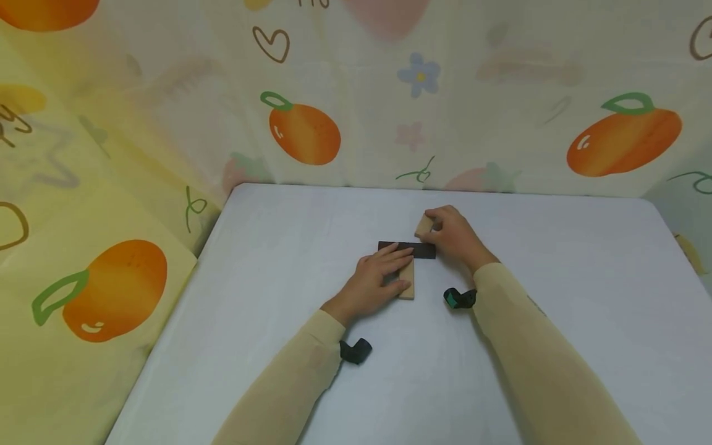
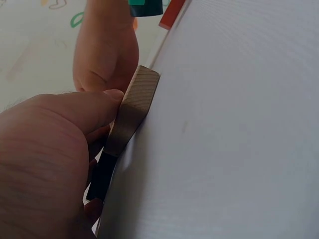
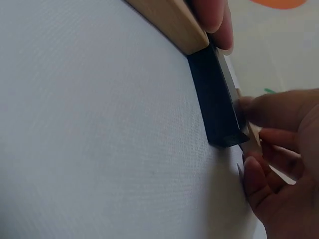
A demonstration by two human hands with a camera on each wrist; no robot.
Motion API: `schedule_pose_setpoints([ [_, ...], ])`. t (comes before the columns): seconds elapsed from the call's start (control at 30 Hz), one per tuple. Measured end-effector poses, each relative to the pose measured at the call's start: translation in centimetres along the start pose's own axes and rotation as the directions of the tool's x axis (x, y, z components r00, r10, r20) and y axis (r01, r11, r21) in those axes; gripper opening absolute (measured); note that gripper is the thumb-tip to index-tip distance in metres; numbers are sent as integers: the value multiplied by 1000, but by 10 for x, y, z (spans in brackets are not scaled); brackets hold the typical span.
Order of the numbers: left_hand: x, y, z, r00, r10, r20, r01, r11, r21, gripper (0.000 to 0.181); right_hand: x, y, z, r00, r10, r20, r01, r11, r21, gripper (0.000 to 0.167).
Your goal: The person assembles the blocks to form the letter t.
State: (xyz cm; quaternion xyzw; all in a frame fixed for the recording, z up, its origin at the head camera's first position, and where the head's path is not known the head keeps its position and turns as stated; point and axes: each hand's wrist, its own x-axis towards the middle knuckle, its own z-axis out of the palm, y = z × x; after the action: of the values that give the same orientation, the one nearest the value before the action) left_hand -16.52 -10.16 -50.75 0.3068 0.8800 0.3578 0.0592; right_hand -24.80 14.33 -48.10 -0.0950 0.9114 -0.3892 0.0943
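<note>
- Left hand (image 1: 374, 283) is lying palm-down, fingers stretched straight and resting over the dark block (image 1: 426, 251); its thumb is touching the near wooden block (image 1: 408, 292).
- Right hand (image 1: 455, 240) is pinching the far wooden block (image 1: 421, 226) between thumb and fingers, just beyond the dark block's far side, toward its right end; whether those two are touching, cannot tell.
- Dark block is lying flat on the white desk (image 1: 584, 309), running left to right.
- Near wooden block is extending from about the middle of the dark block's near side toward the near edge, its end touching the dark one; together they are forming a T.
- Far wooden block is sitting slantwise, partly hidden by the fingers.
- Red block (image 2: 172, 14) is showing at the top of the left wrist view, well apart from the others.
- Beige sleeves (image 1: 534, 346) are covering both forearms; a small black device (image 1: 356, 351) is jutting from the left cuff.
- Fruit-print cloth (image 1: 361, 173) is hanging behind the desk.
</note>
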Motion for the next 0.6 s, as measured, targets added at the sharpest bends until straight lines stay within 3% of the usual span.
schedule_pose_setpoints([
  [0.2,0,0,0,1000,-5,-3,5,1000,4,56,0,1,1,999,16,33,-19,996,90,52],
  [0.6,1,-2,1,1000,-8,-1,8,1000,8,56,3,-6,8,999,13,42,-18,990,143,46],
])
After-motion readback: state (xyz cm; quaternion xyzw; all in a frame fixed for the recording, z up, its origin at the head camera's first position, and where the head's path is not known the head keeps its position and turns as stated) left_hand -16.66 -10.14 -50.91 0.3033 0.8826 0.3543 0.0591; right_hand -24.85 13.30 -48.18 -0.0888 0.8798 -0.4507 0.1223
